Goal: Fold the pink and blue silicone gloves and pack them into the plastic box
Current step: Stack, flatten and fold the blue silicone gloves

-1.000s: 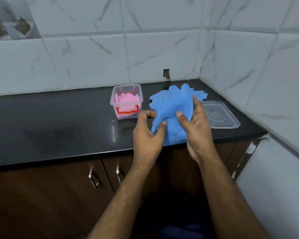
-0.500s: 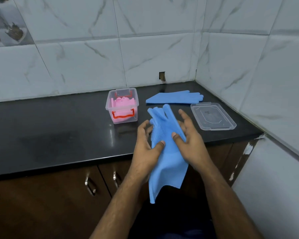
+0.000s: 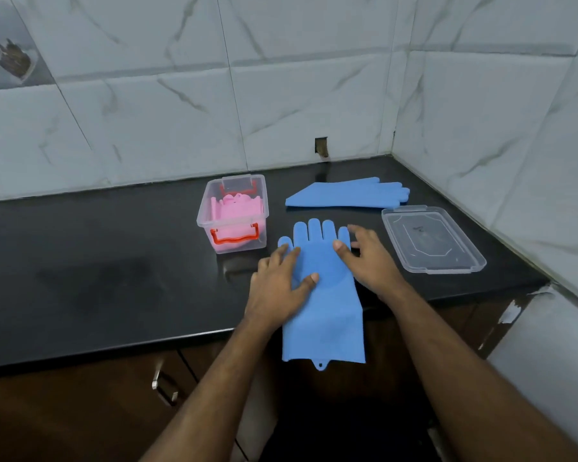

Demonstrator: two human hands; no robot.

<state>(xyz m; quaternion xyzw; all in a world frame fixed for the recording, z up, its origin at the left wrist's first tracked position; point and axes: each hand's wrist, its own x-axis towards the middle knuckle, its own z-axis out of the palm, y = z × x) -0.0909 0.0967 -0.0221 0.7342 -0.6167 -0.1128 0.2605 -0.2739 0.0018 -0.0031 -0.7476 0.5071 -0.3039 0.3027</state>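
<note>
1. Near blue glove [image 3: 324,288] was laid flat on worktop [image 3: 114,278], cuff overhanging the edge.
2. Left hand [image 3: 277,288] and right hand [image 3: 369,258] were pressed on it, fingers spread, nothing gripped.
3. Pink gloves [image 3: 236,216] were seen already in plastic box [image 3: 233,213]; folding judged next.

At lower centre, the left hand [image 3: 278,285] covers the left part of the near blue glove [image 3: 324,295]. The pink gloves [image 3: 236,216] blur behind the plastic box [image 3: 233,213] walls, folds unreadable. Both forearms run off the bottom edge.
</note>
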